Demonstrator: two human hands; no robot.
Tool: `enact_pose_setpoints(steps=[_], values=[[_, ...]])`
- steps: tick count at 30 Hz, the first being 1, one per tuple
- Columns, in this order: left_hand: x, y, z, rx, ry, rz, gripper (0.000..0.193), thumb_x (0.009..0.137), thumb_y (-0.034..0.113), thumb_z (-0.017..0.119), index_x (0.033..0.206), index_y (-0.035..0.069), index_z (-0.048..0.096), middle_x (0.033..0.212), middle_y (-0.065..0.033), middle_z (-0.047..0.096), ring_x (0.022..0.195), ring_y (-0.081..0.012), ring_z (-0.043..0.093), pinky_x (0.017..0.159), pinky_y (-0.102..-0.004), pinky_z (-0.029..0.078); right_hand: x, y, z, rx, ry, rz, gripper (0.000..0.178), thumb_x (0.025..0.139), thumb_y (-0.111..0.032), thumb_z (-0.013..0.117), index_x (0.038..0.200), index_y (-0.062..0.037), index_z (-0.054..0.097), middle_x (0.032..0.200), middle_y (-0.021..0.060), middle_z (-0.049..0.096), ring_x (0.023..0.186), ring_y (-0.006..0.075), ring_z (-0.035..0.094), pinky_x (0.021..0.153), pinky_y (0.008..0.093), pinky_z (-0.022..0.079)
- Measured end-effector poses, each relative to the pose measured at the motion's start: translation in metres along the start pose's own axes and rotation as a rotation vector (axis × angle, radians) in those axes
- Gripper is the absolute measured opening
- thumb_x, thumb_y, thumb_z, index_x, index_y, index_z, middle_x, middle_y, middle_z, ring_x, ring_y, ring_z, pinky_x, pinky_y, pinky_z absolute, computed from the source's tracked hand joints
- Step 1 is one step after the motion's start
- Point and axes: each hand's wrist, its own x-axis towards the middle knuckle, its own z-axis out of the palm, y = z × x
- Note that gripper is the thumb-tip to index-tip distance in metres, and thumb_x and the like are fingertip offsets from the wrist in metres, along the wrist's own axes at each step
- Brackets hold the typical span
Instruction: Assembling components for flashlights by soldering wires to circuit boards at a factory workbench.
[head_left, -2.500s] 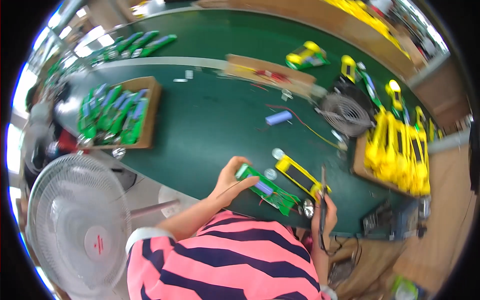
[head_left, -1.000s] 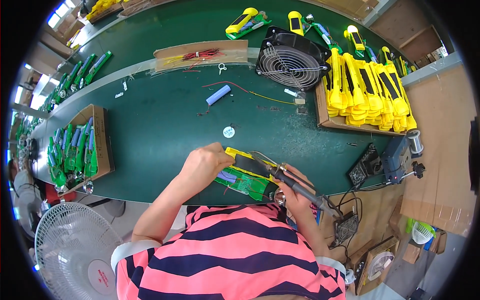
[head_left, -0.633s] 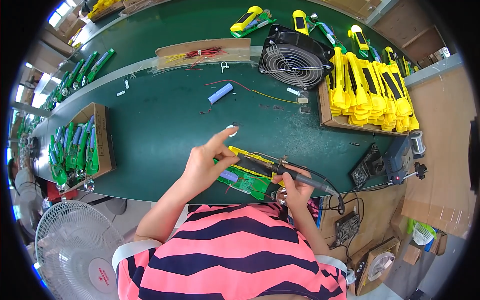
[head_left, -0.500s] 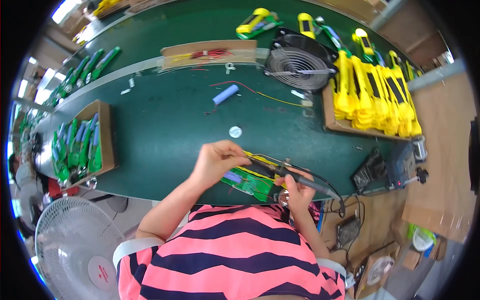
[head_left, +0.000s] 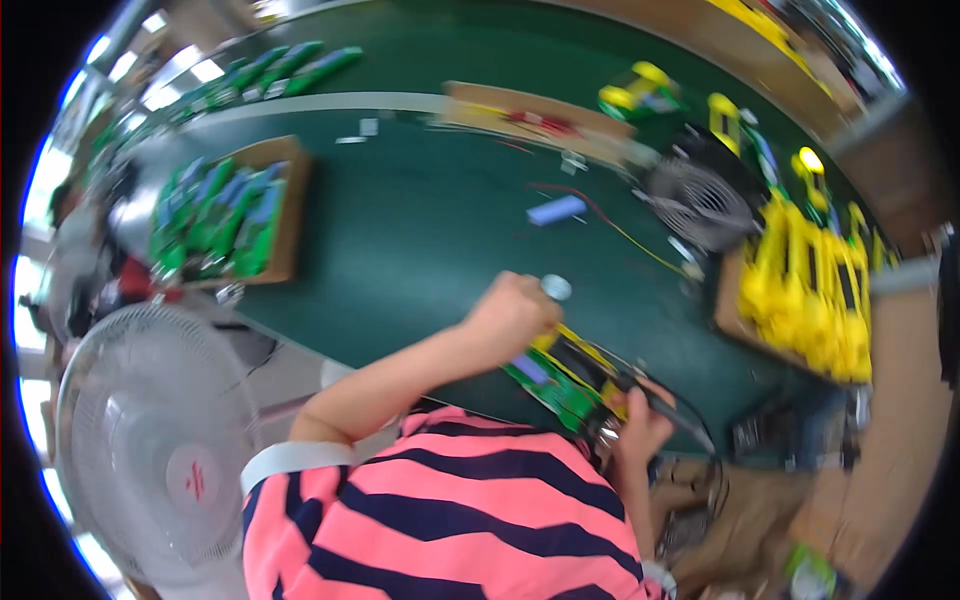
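Note:
My left hand (head_left: 512,318) is closed, its fingertips beside a small white disc (head_left: 556,287) on the green table. Whatever the fingers pinch is hidden. Just below them lies the end of a yellow plastic casing (head_left: 570,350) with a dark strip. Against the casing's near side is a green lamp body (head_left: 565,398) with a blue-violet cylindrical cell (head_left: 528,369) in it. My right hand (head_left: 643,428) grips a soldering iron (head_left: 672,408) with a dark handle and cable, at the casing's right end. The iron's tip is too blurred to make out.
A cardboard box (head_left: 292,215) of green lamp bodies stands at left, and another box (head_left: 732,300) of yellow casings at right. A loose blue cell (head_left: 556,210), thin red and yellow wires and a round black fan (head_left: 700,205) lie beyond my hands. A large fan (head_left: 150,430) stands at lower left.
The view has swung, so the table appears tilted and shifted. My left hand has moved off the casing's upper end toward the white disc. The soldering iron stays in my right hand.

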Motion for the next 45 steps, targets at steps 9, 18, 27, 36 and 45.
enact_pose_setpoints(steps=[9,18,27,36,45], values=[[0.016,-0.001,-0.004,-0.011,-0.183,0.043,0.005,0.065,0.013,0.059,0.062,0.011,0.061,0.066,-0.0008,0.051,0.075,-0.0191,0.048,0.067,-0.0314,0.036,0.006,0.007,0.002,0.147,-0.062,0.051,0.017,0.082,0.000,0.054,0.097,0.0051,0.049,0.070,0.0144,0.061,0.057,0.0161,0.059,0.054,0.0264,0.050],[0.013,0.007,0.000,0.071,-0.213,0.010,0.007,0.064,0.014,0.058,0.058,0.012,0.061,0.066,-0.0027,0.048,0.073,-0.0205,0.047,0.063,-0.0314,0.036,0.005,0.003,0.007,0.111,-0.088,0.096,0.017,0.081,-0.002,0.054,0.094,0.0060,0.050,0.068,0.0163,0.061,0.053,0.0175,0.058,0.052,0.0270,0.049],[0.013,0.007,0.004,0.119,-0.258,-0.029,0.007,0.064,0.013,0.059,0.059,0.012,0.063,0.069,-0.0032,0.049,0.076,-0.0208,0.047,0.065,-0.0322,0.037,0.006,0.007,0.009,0.086,-0.097,0.050,0.016,0.081,-0.001,0.054,0.095,0.0061,0.051,0.069,0.0162,0.061,0.056,0.0170,0.059,0.053,0.0261,0.050],[0.013,0.006,0.003,0.054,-0.231,-0.038,0.006,0.062,0.012,0.059,0.057,0.012,0.062,0.067,-0.0027,0.048,0.074,-0.0206,0.047,0.063,-0.0322,0.037,0.002,0.002,-0.001,0.183,-0.095,0.077,0.017,0.081,0.000,0.055,0.097,0.0056,0.052,0.073,0.0141,0.062,0.061,0.0154,0.061,0.058,0.0245,0.051],[0.014,0.008,0.001,0.051,-0.251,-0.068,0.006,0.062,0.011,0.059,0.057,0.011,0.062,0.067,-0.0034,0.049,0.074,-0.0209,0.047,0.063,-0.0324,0.037,-0.007,-0.022,-0.018,-0.374,-0.167,-0.412,0.011,0.076,-0.003,0.059,0.085,0.0047,0.058,0.075,0.0128,0.062,0.071,0.0223,0.062,0.063,0.0313,0.049]])
